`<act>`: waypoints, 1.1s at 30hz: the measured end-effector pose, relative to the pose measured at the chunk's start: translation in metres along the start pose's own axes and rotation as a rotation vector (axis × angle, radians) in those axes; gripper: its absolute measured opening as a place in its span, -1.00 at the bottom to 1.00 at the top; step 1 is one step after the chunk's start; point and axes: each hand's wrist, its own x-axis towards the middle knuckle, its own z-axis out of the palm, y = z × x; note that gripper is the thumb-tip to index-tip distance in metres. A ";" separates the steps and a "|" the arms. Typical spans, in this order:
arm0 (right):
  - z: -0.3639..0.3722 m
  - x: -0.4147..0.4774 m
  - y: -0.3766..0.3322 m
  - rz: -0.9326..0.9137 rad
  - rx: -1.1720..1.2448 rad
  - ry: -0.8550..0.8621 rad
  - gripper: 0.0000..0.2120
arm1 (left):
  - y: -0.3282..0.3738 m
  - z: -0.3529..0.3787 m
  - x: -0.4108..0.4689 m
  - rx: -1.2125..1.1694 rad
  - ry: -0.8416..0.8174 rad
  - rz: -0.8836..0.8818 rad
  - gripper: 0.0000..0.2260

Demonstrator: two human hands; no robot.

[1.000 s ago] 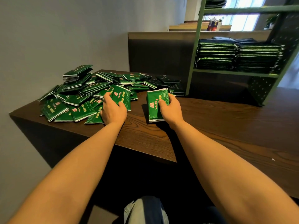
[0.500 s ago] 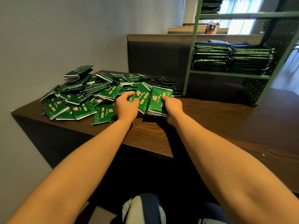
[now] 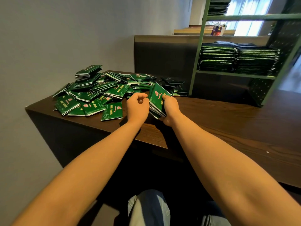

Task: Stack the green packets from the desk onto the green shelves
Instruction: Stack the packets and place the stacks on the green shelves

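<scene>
A: On the desk [image 3: 228, 128], far-left end: one loose pile of green packets [image 3: 97, 95]. Count?

B: Too many, overlapping, dozens. No exact number. One small neat stack sits on the pile's back-left corner.

A: Hands?

B: Two, both at the pile's right edge. The right hand [image 3: 170, 108] grips one bundle of packets [image 3: 158, 99], thumb on the printed face, fingers wrapped underneath. The bundle is tilted, lifted off the wood, top edge pointing away.

A: Packets in the bundle?

B: Several white edges show; can't count them cleanly.

A: Left hand [image 3: 136, 108]?

B: Fingers curled, just beside the bundle's left edge, maybe touching. Can't tell whether it pinches anything.

A: Shelves?

B: One green shelf unit [image 3: 236, 75] stands on the desk, right of the pile. The lower shelf holds two stacks, side by side and touching: left stack [image 3: 216, 59], right stack [image 3: 257, 62]. One more stack [image 3: 218, 5] is on the shelf above, cut off by the frame.
</scene>
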 end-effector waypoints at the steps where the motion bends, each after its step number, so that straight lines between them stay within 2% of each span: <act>1: 0.005 0.000 0.003 0.012 -0.008 -0.008 -0.62 | -0.002 -0.005 0.000 0.004 0.026 -0.003 -0.86; 4: 0.016 -0.010 0.007 0.014 0.007 -0.036 -0.71 | -0.007 -0.014 0.000 0.026 0.094 -0.012 -0.87; 7: 0.021 -0.008 0.012 0.016 0.028 -0.053 -0.89 | -0.011 -0.024 0.000 0.037 0.102 -0.026 -0.90; 9: 0.024 -0.006 0.015 0.011 0.029 -0.055 -0.91 | -0.016 -0.034 0.001 0.076 0.097 0.004 -0.87; 10: 0.026 -0.004 0.015 -0.013 0.020 -0.047 -0.86 | -0.018 -0.038 0.003 0.120 0.096 0.019 -0.86; 13: 0.028 0.003 0.018 -0.161 -0.159 -0.001 -0.50 | -0.033 -0.055 0.012 0.406 0.087 -0.004 -0.86; 16: 0.023 0.010 0.022 -0.325 -0.312 0.021 -0.43 | -0.048 -0.066 0.017 0.770 -0.032 -0.134 -0.65; 18: 0.017 0.014 0.026 -0.366 -0.337 0.026 -0.43 | -0.052 -0.065 0.017 0.842 -0.076 -0.161 -0.61; 27: 0.006 0.016 0.024 -0.335 -0.259 -0.003 -0.46 | -0.050 -0.067 0.010 0.628 -0.018 0.042 -0.62; 33: 0.007 0.011 0.021 -0.276 -0.215 -0.011 -0.45 | -0.046 -0.066 0.007 0.490 -0.015 0.114 -0.75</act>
